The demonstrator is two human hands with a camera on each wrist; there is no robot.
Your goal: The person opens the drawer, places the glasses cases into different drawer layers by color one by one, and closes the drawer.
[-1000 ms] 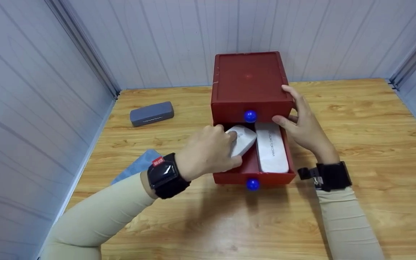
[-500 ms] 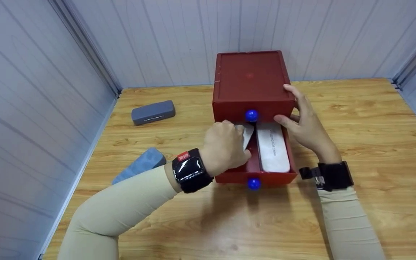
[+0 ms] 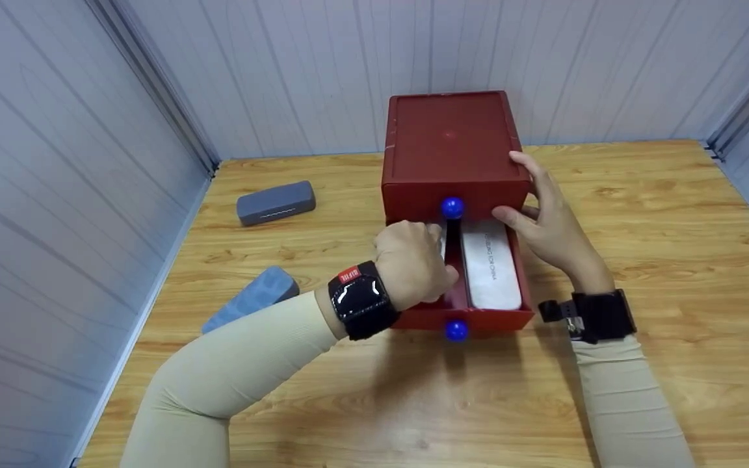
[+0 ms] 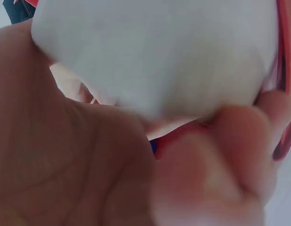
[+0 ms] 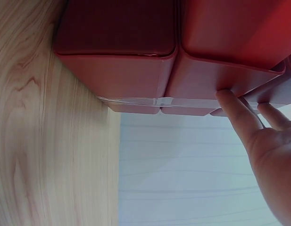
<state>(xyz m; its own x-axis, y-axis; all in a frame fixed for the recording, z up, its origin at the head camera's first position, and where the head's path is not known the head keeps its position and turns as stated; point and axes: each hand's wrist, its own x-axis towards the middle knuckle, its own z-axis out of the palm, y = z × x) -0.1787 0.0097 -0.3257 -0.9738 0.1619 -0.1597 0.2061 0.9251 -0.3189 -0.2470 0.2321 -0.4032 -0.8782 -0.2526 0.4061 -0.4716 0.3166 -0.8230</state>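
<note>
A red two-drawer cabinet (image 3: 449,146) stands at the back, its lower drawer (image 3: 498,320) pulled out. Inside that drawer my left hand (image 3: 413,266) grips a white glasses case (image 4: 154,52) by its sides; from the head view the hand covers most of it. A second white glasses case (image 3: 491,270), with print along it, lies in the drawer's right half. My right hand (image 3: 553,231) holds the cabinet's front right corner, thumb on the upper drawer's front and fingers against the side and top edge.
Left of the cabinet a grey glasses case (image 3: 276,203) lies on the wooden table (image 3: 673,260). Nearer, a blue glasses case (image 3: 254,299) lies partly behind my left forearm. Blue round knobs (image 3: 452,208) stick out from both drawers. Pale panels (image 3: 309,78) enclose the table.
My left hand has moved right and turned over the white case, swinging the tilted case nearly in line with the drawer. My right hand keeps its hold on the cabinet.
</note>
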